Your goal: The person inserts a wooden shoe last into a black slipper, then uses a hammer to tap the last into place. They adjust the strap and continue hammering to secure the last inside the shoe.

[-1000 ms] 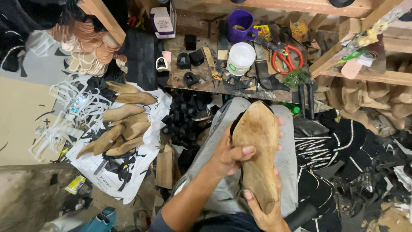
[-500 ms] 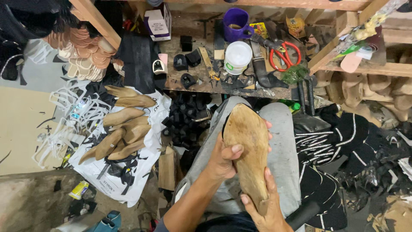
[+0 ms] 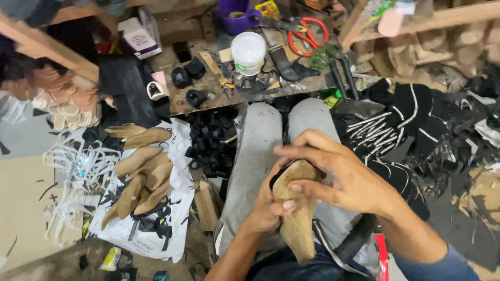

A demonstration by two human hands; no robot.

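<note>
The wooden shoe last (image 3: 297,218) rests over the person's lap, clamped in both grips: the left hand (image 3: 265,208) cups its side, the right hand (image 3: 344,179) wraps over its top. It looks rigid, solid, smooth-grained and fairly light; the narrow waist seems the surest hold. More lasts (image 3: 140,171) lie on a white plastic bag (image 3: 172,229).

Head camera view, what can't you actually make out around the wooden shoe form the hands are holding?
- Wooden shoe form: its top end is covered by the right hand, its left edge by the left hand.
- Dark material at the form's top: mostly hidden under the fingers; its kind is unclear.
- Both forearms: cut off by the bottom edge.
- Small tools on the bench: too small and cluttered to identify.
</note>
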